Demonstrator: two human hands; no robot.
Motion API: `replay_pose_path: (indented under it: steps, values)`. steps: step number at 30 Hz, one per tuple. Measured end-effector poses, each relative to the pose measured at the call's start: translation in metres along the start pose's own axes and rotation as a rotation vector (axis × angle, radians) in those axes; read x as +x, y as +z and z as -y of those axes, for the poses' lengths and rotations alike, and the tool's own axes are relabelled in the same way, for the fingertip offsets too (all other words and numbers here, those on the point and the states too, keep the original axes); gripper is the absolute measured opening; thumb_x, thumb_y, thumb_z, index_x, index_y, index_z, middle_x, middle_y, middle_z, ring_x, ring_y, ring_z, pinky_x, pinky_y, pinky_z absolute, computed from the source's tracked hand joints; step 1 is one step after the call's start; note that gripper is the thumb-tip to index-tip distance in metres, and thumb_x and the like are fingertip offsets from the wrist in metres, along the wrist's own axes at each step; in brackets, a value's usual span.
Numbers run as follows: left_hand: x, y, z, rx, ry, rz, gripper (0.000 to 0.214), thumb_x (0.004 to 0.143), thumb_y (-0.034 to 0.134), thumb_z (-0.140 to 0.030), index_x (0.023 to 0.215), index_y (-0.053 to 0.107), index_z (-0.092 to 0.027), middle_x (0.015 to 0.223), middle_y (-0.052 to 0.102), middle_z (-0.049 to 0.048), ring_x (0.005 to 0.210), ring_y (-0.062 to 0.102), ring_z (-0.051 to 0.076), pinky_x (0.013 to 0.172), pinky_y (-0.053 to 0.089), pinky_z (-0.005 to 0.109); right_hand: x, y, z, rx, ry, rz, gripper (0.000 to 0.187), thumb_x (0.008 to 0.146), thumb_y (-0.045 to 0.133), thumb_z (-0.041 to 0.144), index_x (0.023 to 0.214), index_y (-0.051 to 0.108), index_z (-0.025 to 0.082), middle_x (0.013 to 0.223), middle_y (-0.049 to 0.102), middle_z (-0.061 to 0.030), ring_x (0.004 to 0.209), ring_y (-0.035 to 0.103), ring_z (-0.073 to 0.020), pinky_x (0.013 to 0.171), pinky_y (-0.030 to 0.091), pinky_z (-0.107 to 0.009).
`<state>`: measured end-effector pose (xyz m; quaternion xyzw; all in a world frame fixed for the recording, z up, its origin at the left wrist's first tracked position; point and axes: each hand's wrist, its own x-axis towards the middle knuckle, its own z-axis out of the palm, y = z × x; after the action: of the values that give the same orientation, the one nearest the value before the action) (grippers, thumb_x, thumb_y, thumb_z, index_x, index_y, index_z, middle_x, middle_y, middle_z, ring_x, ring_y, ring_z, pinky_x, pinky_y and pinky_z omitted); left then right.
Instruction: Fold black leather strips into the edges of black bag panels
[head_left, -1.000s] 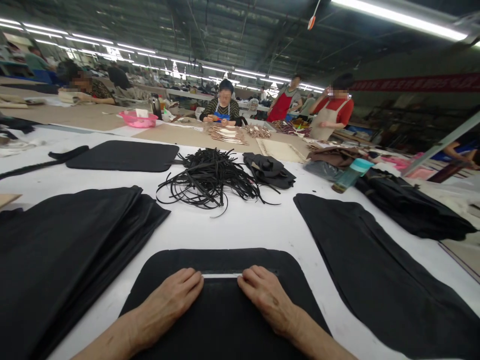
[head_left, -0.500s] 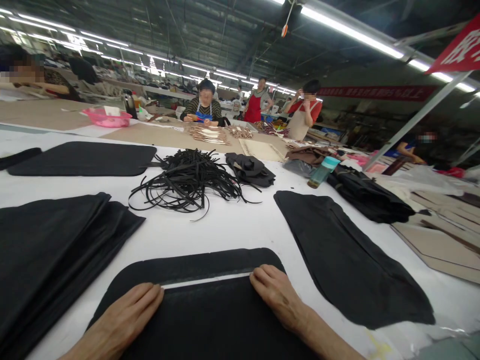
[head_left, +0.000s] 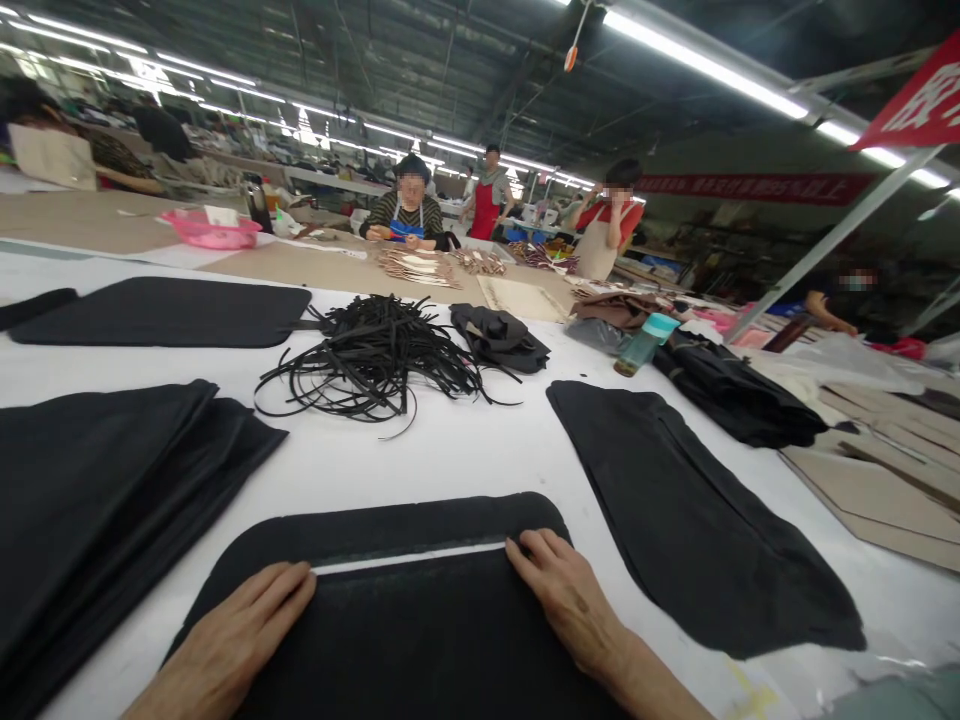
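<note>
A black rounded fabric panel (head_left: 420, 630) lies on the white table right in front of me. A thin white strip (head_left: 409, 559) runs across it near its far edge. My left hand (head_left: 232, 640) lies flat on the panel at the strip's left end, fingers stretched out. My right hand (head_left: 566, 590) rests flat at the strip's right end, fingertips touching it. Neither hand holds anything.
A stack of black fabric (head_left: 112, 500) lies to the left, another black piece (head_left: 697, 520) to the right. Behind are a heap of black straps (head_left: 375, 360), a flat black panel (head_left: 165, 312), a crumpled black cloth (head_left: 499, 338) and a teal-capped bottle (head_left: 643, 342). Other people work at far tables.
My hands have slid apart along the white strip, the left one further left, the right one right. The view has turned a little to the right.
</note>
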<state>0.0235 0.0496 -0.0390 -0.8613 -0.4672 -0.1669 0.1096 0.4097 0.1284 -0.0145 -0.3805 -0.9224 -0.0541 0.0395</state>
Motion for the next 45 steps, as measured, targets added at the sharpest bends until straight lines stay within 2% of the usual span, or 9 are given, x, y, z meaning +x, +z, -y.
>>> replay_pose_path:
  steps: [4, 9, 13, 16, 22, 27, 33, 37, 45]
  values:
    - [0.009, -0.022, -0.010, -0.062, -0.075, 0.114, 0.054, 0.074, 0.037, 0.001, 0.120, 0.050, -0.024, 0.115, 0.060, 0.0033, 0.107, 0.052, 0.017, 0.094, 0.043, 0.026, -0.002, 0.007, 0.000, -0.049, -0.041, -0.112, 0.047, 0.077, 0.041, -0.001, 0.120, 0.051, 0.014, 0.105, 0.057, -0.0127, 0.091, 0.054, -0.0245, 0.076, 0.052, -0.038]
    - [0.013, -0.026, -0.011, -0.296, -0.296, 0.162, 0.035, 0.084, 0.036, -0.005, 0.105, 0.057, -0.023, 0.107, 0.058, 0.0048, 0.098, 0.053, 0.017, 0.086, 0.047, 0.029, -0.009, 0.020, -0.011, -0.015, -0.052, -0.218, 0.056, 0.073, 0.034, -0.004, 0.119, 0.053, 0.021, 0.108, 0.060, -0.0087, 0.094, 0.058, -0.0213, 0.075, 0.054, -0.032]
    - [0.011, -0.032, -0.002, -0.374, -0.457, 0.113, 0.031, 0.088, 0.031, -0.010, 0.091, 0.060, -0.021, 0.099, 0.056, 0.0044, 0.091, 0.055, 0.015, 0.079, 0.048, 0.026, -0.016, 0.026, -0.027, 0.030, 0.088, -0.245, 0.041, 0.080, 0.036, 0.006, 0.111, 0.056, 0.024, 0.110, 0.061, -0.0053, 0.092, 0.061, -0.0181, 0.075, 0.054, -0.027]
    - [0.014, -0.036, -0.001, -0.390, -0.510, 0.074, 0.032, 0.089, 0.029, -0.011, 0.093, 0.059, -0.020, 0.100, 0.056, 0.0048, 0.092, 0.055, 0.015, 0.080, 0.047, 0.026, -0.008, 0.015, -0.018, 0.051, 0.161, -0.285, 0.028, 0.087, 0.037, 0.018, 0.108, 0.056, 0.022, 0.107, 0.061, -0.0075, 0.090, 0.061, -0.0202, 0.073, 0.053, -0.030]
    - [0.044, -0.033, -0.017, -0.372, -0.385, 0.193, 0.035, 0.086, 0.029, -0.007, 0.095, 0.059, -0.021, 0.097, 0.057, 0.0035, 0.089, 0.052, 0.017, 0.078, 0.045, 0.029, 0.064, -0.031, 0.066, 0.288, 0.066, -0.072, 0.018, 0.089, 0.043, 0.017, 0.083, 0.058, 0.023, 0.087, 0.059, -0.0024, 0.078, 0.055, -0.0181, 0.070, 0.046, -0.031]
    - [0.053, -0.025, -0.022, -0.310, -0.370, 0.234, 0.029, 0.083, 0.037, -0.005, 0.090, 0.062, -0.019, 0.095, 0.057, 0.0061, 0.087, 0.049, 0.020, 0.078, 0.044, 0.035, 0.117, -0.025, 0.113, 0.276, -0.030, 0.000, 0.007, 0.083, 0.057, 0.015, 0.083, 0.057, 0.023, 0.089, 0.058, 0.0002, 0.082, 0.053, -0.0170, 0.072, 0.042, -0.028]
    - [0.048, -0.022, -0.016, -0.303, -0.380, 0.218, 0.030, 0.084, 0.036, -0.006, 0.094, 0.062, -0.019, 0.098, 0.057, 0.0057, 0.091, 0.049, 0.019, 0.082, 0.043, 0.034, 0.132, 0.010, 0.121, 0.092, -0.222, -0.091, 0.008, 0.082, 0.055, 0.012, 0.082, 0.054, 0.020, 0.085, 0.055, -0.0027, 0.077, 0.048, -0.0191, 0.063, 0.038, -0.031]
    - [0.047, -0.021, -0.007, -0.303, -0.356, 0.217, 0.030, 0.085, 0.036, -0.006, 0.097, 0.060, -0.020, 0.099, 0.057, 0.0041, 0.091, 0.049, 0.018, 0.082, 0.043, 0.031, 0.131, 0.014, 0.122, -0.021, -0.354, -0.154, 0.013, 0.081, 0.050, 0.006, 0.086, 0.054, 0.017, 0.083, 0.053, -0.0064, 0.073, 0.045, -0.0207, 0.060, 0.036, -0.034]
    - [0.051, -0.009, -0.003, -0.250, -0.289, 0.207, 0.019, 0.089, 0.041, -0.016, 0.081, 0.058, -0.019, 0.088, 0.056, 0.0024, 0.084, 0.049, 0.018, 0.074, 0.043, 0.030, 0.143, 0.003, 0.112, 0.144, -0.248, -0.034, 0.011, 0.083, 0.052, 0.011, 0.077, 0.053, 0.021, 0.083, 0.055, -0.0012, 0.076, 0.048, -0.0178, 0.061, 0.036, -0.029]
